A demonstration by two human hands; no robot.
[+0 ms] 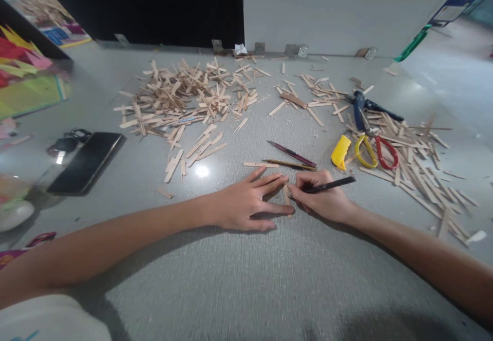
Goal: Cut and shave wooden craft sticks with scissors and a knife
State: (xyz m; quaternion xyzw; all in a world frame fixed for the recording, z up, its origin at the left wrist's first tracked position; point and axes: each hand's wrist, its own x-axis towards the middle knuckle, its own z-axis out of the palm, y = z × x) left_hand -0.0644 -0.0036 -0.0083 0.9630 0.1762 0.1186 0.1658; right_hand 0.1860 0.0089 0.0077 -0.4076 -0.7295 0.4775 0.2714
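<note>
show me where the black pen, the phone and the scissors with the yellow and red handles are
black pen (331, 185), head view, middle of its barrel beside the right hand's (321, 202) knuckles
phone (88, 162), head view, centre of its dark screen
scissors (375, 151), head view, where the handle loops meet

Both bare forearms reach in from the near edge and converge toward the middle. The left hand (246, 203) lies palm down, flat, its fingers (271, 181) spread and pointing right, with the thumb nearest. The right hand (322, 198) sits just right of it, almost touching the left fingertips. It is curled in a writing grip, knuckles up, wrist low, fingers pinched together and pointing left.
</note>
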